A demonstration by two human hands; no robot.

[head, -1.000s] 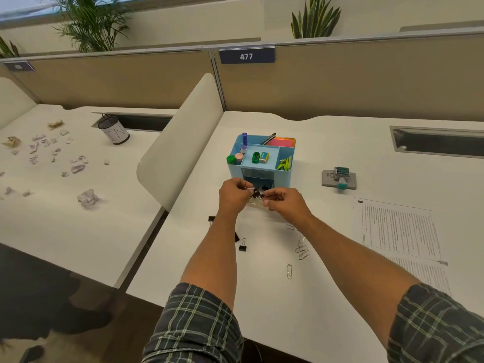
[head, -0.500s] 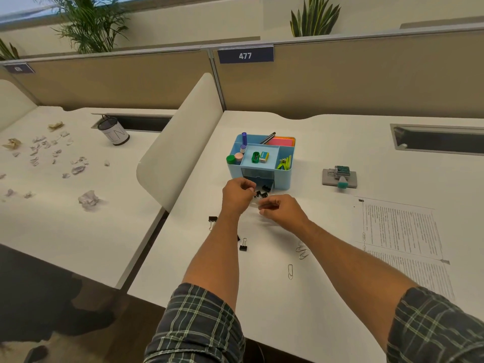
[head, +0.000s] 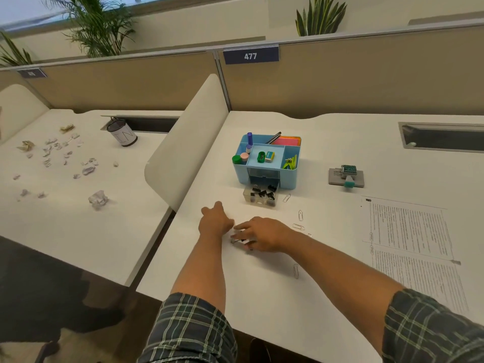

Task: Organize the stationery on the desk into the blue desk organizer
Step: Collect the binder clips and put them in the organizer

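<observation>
Gathering loose clips: right hand point(head: 264, 235) curls over a binder clip point(head: 237, 241), left hand point(head: 215, 221) beside it, grip unclear. Next, carry it to the drawer point(head: 259, 196) at 12 o'clock.

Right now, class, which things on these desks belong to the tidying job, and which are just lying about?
Belongs to the job:
blue desk organizer
clear drawer of binder clips
loose paper clips
right hand, gathering clips
left hand

Just lying about:
printed sheet
crumpled paper scraps
cup
plants
</observation>
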